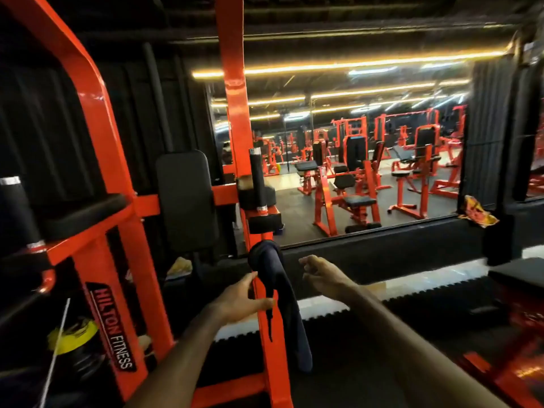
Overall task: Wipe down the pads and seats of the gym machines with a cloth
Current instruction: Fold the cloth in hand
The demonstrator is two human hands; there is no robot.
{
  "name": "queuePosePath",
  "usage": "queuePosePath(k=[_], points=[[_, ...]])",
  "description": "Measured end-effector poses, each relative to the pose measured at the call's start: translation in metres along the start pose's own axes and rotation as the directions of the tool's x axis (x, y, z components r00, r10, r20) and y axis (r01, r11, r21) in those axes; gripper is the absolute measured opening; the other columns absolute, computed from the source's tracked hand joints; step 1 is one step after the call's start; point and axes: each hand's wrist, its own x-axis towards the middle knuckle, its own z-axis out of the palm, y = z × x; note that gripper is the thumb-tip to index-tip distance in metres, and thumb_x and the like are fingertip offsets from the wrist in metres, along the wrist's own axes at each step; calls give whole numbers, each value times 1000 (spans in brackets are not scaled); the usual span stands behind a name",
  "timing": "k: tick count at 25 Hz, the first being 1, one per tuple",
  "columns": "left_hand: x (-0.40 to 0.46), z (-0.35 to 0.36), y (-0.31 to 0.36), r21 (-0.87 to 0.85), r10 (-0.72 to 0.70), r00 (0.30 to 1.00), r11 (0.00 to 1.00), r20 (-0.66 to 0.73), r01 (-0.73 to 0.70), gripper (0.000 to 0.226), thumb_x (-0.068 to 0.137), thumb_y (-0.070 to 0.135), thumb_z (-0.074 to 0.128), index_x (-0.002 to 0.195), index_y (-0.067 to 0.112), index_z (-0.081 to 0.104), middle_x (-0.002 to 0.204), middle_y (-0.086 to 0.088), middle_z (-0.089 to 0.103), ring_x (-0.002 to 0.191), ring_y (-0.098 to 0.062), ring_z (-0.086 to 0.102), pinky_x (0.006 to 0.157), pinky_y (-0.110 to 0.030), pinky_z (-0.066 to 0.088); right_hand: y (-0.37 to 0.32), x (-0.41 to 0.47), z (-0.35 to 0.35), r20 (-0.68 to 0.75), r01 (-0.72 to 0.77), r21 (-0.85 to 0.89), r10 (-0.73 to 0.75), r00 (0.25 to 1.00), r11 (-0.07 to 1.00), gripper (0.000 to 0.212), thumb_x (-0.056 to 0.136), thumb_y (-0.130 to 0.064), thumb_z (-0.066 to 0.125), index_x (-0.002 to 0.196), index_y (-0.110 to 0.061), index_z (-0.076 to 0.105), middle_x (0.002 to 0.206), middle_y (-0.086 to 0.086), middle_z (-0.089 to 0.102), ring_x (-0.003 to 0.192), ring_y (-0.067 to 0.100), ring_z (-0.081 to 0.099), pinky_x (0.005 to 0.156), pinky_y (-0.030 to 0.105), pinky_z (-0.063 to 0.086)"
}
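Dark navy cloth (pixel 276 293) draped on orange steel upright (pixel 266 328), frame ctr; your L hand (pixel 240 301) pinches it, R hand (pixel 322 276) loosely curled, holding nothing.

A dark cloth (pixel 279 293) is hanging draped over the orange machine frame (pixel 235 113), its loose end trailing down the upright. The left hand (pixel 240 301) is reaching to it, thumb lying against the cloth's lower fold and fingers spread at its near edge; whether it is actually pinching the fabric is hard to tell through the blur. Just beside the cloth on its other side, the right hand (pixel 321 276) is hovering with fingers loosely curled, holding nothing. Above and beyond the left hand, a black back pad (pixel 184 198) is sitting on the frame.
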Motion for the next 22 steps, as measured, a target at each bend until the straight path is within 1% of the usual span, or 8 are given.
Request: queuePosePath(k=[2,5,7,9,13,15,19,22], points=[[27,7,7,-90,-10,998,996,70,17,106,79,40,90,163,31,27,149,1,56,127,-12,61,96,-21,53,7,47,1,26,-17,41,16,1000,999,42,100,-12,61,142,-17,58,122,-2,62,105,12,60,84,23,46],[53,7,5,-50,9,997,999,71,-5,53,85,11,82,123,35,54,112,2,71,84,-6,68,59,-18,54,19,109,23,142,52,87,-64,988,995,35,91,-10,63,125,-18,68,109,-4,73,95,8,67,84,31,57],[68,0,-1,93,19,998,995,61,-24,23,79,16,79,90,33,67,89,3,75,79,-16,74,68,-37,63,55,155,62,197,60,113,-81,977,992,50,89,-11,64,138,-15,58,124,4,71,110,16,67,101,43,56],[78,-15,-7,222,-5,998,975,69,-11,8,72,28,71,75,36,70,78,5,74,79,-21,76,73,-46,63,80,179,85,230,7,209,-56,972,978,55,90,-14,67,143,-14,51,126,5,69,113,23,68,101,49,57],[89,-34,-6,325,56,995,946,-83,-26,20,79,29,71,84,48,74,91,19,73,88,-5,71,82,-41,61,38,130,46,241,-138,413,38,970,900,15,98,-14,57,107,-11,68,93,10,70,78,23,68,71,42,57],[88,-33,0,354,140,939,935,-315,-20,22,86,25,72,85,47,72,96,22,65,94,-3,61,85,-36,56,36,106,20,276,-199,539,51,960,819,21,102,-12,53,111,-3,70,97,17,69,85,27,66,79,43,52],[81,-17,19,33,150,815,987,-560,-160,23,96,19,68,108,38,61,93,18,68,89,-12,70,78,-38,59,13,42,-27,285,-283,780,86,955,558,31,101,-11,56,128,-5,72,123,21,75,109,32,72,97,43,57],[64,-5,55,-469,-82,849,859,-522,-205,21,102,22,64,120,23,55,108,-7,72,86,-21,71,69,-36,59,-6,-2,-58,152,-215,850,165,974,481,27,99,-17,61,122,-7,73,120,21,75,102,30,73,91,41,57]])
